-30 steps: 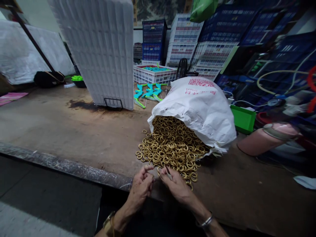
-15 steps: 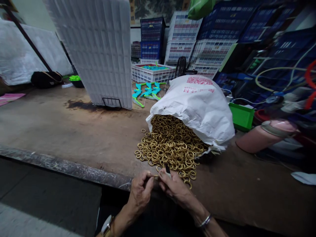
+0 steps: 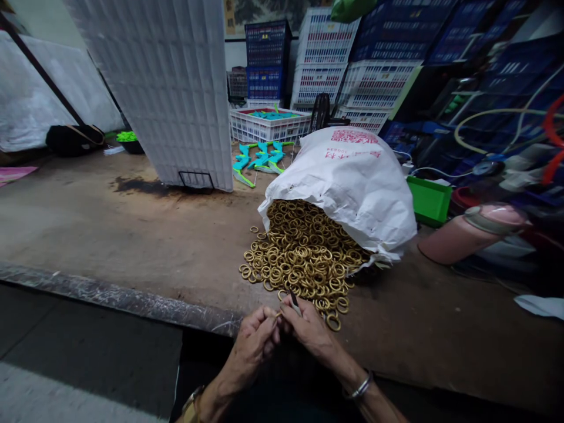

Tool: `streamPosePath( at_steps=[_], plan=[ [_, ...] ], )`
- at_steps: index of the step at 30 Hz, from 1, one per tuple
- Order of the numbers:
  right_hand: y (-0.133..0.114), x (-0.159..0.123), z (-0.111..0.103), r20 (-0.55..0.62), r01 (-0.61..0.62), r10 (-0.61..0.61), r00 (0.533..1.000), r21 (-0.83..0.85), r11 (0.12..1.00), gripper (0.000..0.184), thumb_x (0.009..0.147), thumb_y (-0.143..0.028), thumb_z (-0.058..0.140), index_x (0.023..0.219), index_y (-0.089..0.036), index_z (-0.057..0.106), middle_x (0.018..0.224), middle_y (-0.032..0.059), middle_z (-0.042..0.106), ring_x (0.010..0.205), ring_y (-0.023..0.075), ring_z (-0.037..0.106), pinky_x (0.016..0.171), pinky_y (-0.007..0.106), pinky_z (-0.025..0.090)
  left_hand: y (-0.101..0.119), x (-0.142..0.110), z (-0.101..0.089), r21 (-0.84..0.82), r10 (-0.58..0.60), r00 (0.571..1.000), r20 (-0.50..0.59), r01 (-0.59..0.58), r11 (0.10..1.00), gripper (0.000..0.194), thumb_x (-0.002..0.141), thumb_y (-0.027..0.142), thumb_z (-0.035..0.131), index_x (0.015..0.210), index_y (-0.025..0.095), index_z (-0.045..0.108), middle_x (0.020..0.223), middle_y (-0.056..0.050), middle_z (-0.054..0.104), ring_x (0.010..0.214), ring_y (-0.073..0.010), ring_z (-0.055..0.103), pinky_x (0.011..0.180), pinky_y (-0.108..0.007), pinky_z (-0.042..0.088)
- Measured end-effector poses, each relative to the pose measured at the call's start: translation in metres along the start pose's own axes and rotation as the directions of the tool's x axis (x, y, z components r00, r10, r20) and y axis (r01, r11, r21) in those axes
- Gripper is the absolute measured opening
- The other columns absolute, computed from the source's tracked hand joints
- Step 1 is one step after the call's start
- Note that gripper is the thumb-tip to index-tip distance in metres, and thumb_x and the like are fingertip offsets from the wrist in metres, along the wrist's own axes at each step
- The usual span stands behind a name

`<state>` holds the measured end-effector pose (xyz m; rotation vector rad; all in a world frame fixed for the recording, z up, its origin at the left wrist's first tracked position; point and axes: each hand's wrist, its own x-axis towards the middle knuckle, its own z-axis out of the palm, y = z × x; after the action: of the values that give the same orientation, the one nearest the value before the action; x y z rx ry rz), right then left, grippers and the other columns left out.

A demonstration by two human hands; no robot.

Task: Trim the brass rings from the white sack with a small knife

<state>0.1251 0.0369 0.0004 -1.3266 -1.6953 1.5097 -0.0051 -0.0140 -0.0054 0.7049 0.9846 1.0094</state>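
Observation:
Close to the table's front edge, my left hand (image 3: pixel 254 336) pinches a gold-coloured ring (image 3: pixel 278 315) between thumb and fingers. My right hand (image 3: pixel 312 330) is closed around a slim tool with a dark tip (image 3: pixel 295 303), perhaps a small knife; most of it is hidden in the fingers. The fingertips of both hands meet at the ring. Just beyond them lies a heap of gold-coloured rings (image 3: pixel 299 264), spilling from the mouth of a white woven sack (image 3: pixel 348 188) that rests on its side.
A tall white ribbed panel (image 3: pixel 176 106) stands on the table (image 3: pixel 132 235) at left. Blue-and-green toy bows (image 3: pixel 262 157) lie behind the sack, before a white crate (image 3: pixel 268 126). To the right are a green tray (image 3: pixel 429 200) and a pink bottle (image 3: pixel 467 235).
My left hand has turned slightly around the ring, and the tool in my right hand has tilted to the left. The whole view has shifted a little.

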Motion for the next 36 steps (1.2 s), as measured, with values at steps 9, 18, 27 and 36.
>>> streamPosePath(
  at_steps=[9,18,27,36],
  plan=[
    [0.014,-0.011,0.003,-0.001,0.180,-0.213,0.977,-0.533,0.827,0.018,0.075,-0.013,0.037,0.081,-0.019,0.052,0.067,0.0004,0.058,0.061,0.0132,0.050,0.057,0.023,0.032,-0.001,0.000,0.000,0.044,0.028,0.996,-0.085,-0.025,0.999,0.032,0.078,0.048,0.050,0.071,0.017,0.045,0.056,0.006,0.041,0.041,-0.0033,0.025,0.039,-0.017,0.017],
    [0.019,-0.015,0.007,0.085,0.202,-0.200,0.976,-0.695,0.690,0.035,0.063,-0.003,0.035,0.090,-0.019,0.050,0.071,0.0015,0.061,0.066,0.0150,0.054,0.059,0.024,0.028,-0.002,0.000,-0.002,0.211,0.189,0.973,-0.131,-0.159,0.965,0.031,0.076,0.045,0.053,0.065,0.017,0.046,0.056,0.005,0.043,0.044,-0.0051,0.029,0.043,-0.019,0.023],
    [0.024,-0.008,0.005,-0.068,0.064,-0.192,0.979,-0.792,0.607,0.033,0.066,-0.002,0.038,0.093,-0.017,0.050,0.073,0.0033,0.064,0.063,0.0157,0.057,0.054,0.025,0.027,-0.002,-0.019,-0.002,-0.015,-0.005,0.999,-0.052,0.004,1.000,0.030,0.079,0.046,0.050,0.071,0.017,0.046,0.052,0.006,0.043,0.036,-0.0024,0.025,0.035,-0.016,0.016],
    [0.012,-0.002,0.014,-0.162,-0.048,-0.181,0.970,-0.859,0.510,0.025,0.077,-0.008,0.046,0.099,-0.020,0.048,0.082,0.0030,0.065,0.070,0.0168,0.060,0.057,0.026,0.026,0.001,-0.013,-0.010,-0.325,-0.050,0.993,-0.110,0.012,0.946,0.021,0.076,0.037,0.056,0.075,0.016,0.052,0.070,-0.002,0.057,0.048,-0.0073,0.045,0.036,-0.017,0.029]
  ],
)
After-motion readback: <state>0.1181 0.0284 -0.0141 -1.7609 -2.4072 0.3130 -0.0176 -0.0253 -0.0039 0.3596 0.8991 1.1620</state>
